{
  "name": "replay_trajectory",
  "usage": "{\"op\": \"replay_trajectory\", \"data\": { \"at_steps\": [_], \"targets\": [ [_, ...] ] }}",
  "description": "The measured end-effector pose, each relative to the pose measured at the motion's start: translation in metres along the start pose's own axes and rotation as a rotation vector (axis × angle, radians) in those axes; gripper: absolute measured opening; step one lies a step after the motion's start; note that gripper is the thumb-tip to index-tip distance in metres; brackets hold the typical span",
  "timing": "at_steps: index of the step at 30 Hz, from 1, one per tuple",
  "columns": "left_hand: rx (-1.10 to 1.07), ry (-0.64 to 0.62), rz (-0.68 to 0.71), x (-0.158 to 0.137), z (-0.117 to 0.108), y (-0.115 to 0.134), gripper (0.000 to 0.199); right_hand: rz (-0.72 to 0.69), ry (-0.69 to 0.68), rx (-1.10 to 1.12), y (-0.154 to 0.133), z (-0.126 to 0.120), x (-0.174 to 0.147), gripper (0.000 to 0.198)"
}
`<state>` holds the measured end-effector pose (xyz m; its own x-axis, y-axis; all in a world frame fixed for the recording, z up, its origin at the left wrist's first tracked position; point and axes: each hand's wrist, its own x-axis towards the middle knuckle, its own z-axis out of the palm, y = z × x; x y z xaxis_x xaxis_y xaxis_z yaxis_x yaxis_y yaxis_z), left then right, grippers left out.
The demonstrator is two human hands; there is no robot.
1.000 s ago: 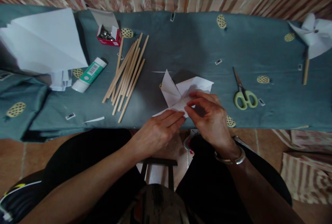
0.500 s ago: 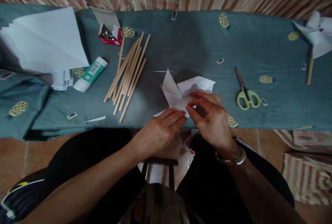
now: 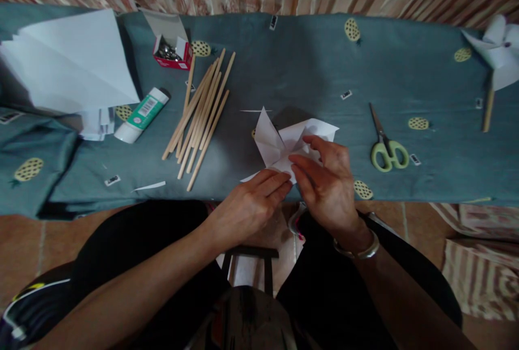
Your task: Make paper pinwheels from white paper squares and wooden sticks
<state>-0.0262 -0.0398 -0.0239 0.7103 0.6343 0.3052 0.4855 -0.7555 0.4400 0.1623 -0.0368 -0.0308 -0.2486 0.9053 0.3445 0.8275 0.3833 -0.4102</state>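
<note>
A white paper pinwheel (image 3: 268, 139), cut and partly folded, lies on the cloth in front of me with its points fanned out. My left hand (image 3: 257, 199) grips its lower left edge, fingers pressed together on the paper. From the right, my right hand (image 3: 326, 185) reaches over the same paper; its thumb and fingers are bent around a fold near the middle. The fingers hide part of the centre and the lower right side. Scissors with green handles (image 3: 387, 150) lie to the right of my right hand.
Several wooden sticks (image 3: 203, 118) lie left of the paper. Behind them are a glue stick (image 3: 141, 115), a red box of metal pins (image 3: 173, 55) and a stack of white paper (image 3: 77, 64). A finished pinwheel (image 3: 500, 50) rests at far right. Thin paper strips lie about.
My right hand has shifted slightly, its index finger now farther up the paper and spread from the others. The left hand has stayed in place. The view has moved very little.
</note>
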Motion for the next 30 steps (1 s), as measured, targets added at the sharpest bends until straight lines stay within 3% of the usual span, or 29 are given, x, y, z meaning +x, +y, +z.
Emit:
{"op": "replay_trajectory", "data": {
  "at_steps": [14, 30],
  "targets": [
    [0.004, -0.025, -0.005, 0.003, 0.000, 0.000, 0.024, -0.034, -0.028, -0.043, -0.001, 0.016, -0.020, 0.039],
    [0.033, -0.003, -0.013, 0.002, -0.003, -0.001, 0.022, -0.031, -0.065, 0.004, -0.002, 0.017, -0.026, 0.057]
  ]
}}
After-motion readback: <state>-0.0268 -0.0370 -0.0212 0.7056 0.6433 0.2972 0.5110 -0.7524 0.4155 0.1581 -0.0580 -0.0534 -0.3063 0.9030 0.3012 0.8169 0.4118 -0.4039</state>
